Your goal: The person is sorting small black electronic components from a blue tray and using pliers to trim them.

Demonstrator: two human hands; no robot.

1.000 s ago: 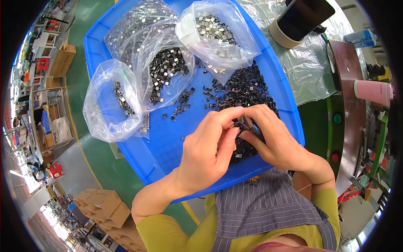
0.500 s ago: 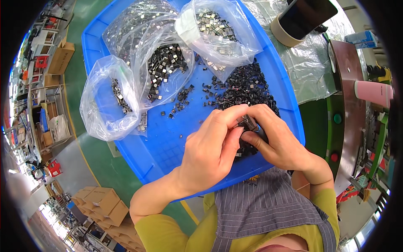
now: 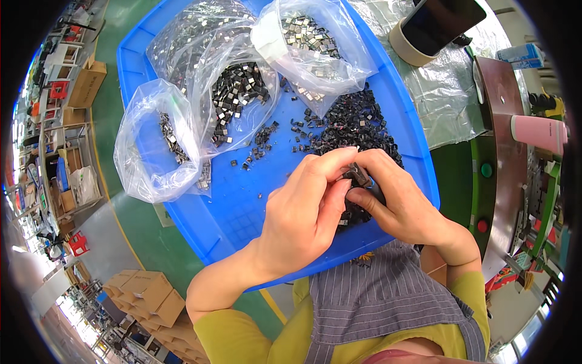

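Both my hands meet over the near right part of a blue plastic tub (image 3: 227, 221). My right hand (image 3: 397, 197) is closed around a small dark brown-black blocky part (image 3: 359, 176), its thumb pressed on the side. My left hand (image 3: 303, 209) pinches at the same part from the left, with thumb and index finger at its edge. Whether the left fingers hold a separate small piece is hidden. A heap of small black pieces (image 3: 357, 121) lies in the tub just beyond and beneath the hands.
Clear plastic bags stand in the tub: one with small dark, shiny-faced blocks (image 3: 236, 91), one with silvery blocks (image 3: 309, 36), one nearly flat (image 3: 151, 173). A phone (image 3: 439, 24) leans on a tape roll (image 3: 407, 48) at right. A pink cup (image 3: 538, 132) and stacked cartons (image 3: 145, 291) stand farther off.
The view has shifted very slightly. My left index finger has moved a little at the dark part; both hands otherwise keep their place and grip.
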